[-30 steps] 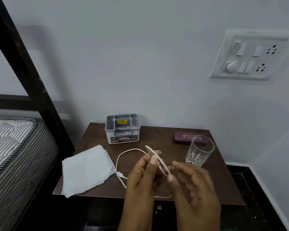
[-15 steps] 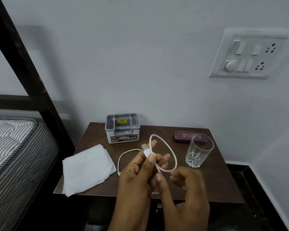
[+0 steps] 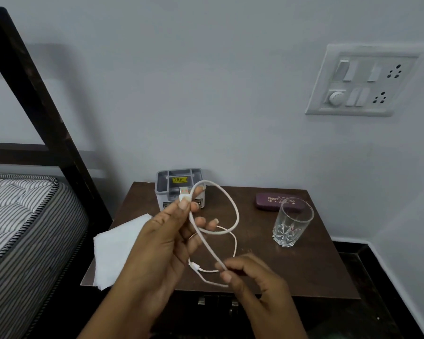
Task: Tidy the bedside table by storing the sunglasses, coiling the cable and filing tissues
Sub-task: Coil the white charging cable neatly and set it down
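A white USB cable [image 3: 233,206] is held above the dark wooden bedside table [image 3: 316,270]. My left hand [image 3: 164,243] pinches its plug end between thumb and fingers, with one loop standing up from the grip. My right hand [image 3: 250,280] pinches the cable lower down, near the table's front edge; the rest trails on the tabletop. White tissues [image 3: 115,248] lie in a loose pile at the table's left edge, partly hidden by my left hand. A closed maroon glasses case [image 3: 269,200] lies at the back right. No sunglasses are visible.
A grey compartment box [image 3: 168,177] stands at the back of the table, behind the cable loop. An empty drinking glass [image 3: 290,226] stands in front of the case. A striped mattress [image 3: 22,216] and dark bed frame [image 3: 42,99] lie to the left, a switch panel [image 3: 362,81] on the wall.
The cable loop has grown and risen. My left hand lifted the plug end towards the box, while my right hand slid down the cable towards the front edge.
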The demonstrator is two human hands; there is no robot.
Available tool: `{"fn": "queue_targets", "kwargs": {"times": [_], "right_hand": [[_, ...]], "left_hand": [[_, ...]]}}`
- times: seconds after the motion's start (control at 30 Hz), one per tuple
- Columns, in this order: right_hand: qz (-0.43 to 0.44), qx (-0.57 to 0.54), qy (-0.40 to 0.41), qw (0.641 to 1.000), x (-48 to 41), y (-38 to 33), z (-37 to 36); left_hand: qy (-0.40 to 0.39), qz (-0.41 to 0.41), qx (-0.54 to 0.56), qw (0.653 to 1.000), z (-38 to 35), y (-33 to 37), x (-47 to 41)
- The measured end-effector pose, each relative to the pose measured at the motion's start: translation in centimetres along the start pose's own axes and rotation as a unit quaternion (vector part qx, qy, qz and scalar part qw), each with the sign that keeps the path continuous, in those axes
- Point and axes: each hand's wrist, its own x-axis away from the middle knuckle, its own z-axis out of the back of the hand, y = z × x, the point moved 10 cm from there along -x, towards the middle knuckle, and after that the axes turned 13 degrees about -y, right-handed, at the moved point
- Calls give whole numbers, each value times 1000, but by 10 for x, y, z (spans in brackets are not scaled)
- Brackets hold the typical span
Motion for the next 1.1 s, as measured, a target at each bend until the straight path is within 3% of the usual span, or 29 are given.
{"fn": "queue_targets", "kwargs": {"times": [0.2,0.37,0.53,0.67,0.83,0.93,1.1], "right_hand": [[-38,12,-78,996,-2,10,-8],[-27,-10,-2,1000,-5,4,7],[21,98,13,995,-7,-13,17],[59,220,4,974,-5,-21,12],[34,93,-46,994,-1,-20,7],[76,166,8,983,0,-45,15],[143,262,120,947,6,-82,28]], "left_hand": [[-72,52,23,996,3,22,-9],[-143,159,-68,974,3,22,-9],[-155,246,-113,950,1,7,-7],[-179,279,-200,922,3,0,-10],[-176,224,-408,868,2,8,-28],[-180,222,-459,841,-2,3,-33],[-233,280,-414,834,-7,-26,-26]]}}
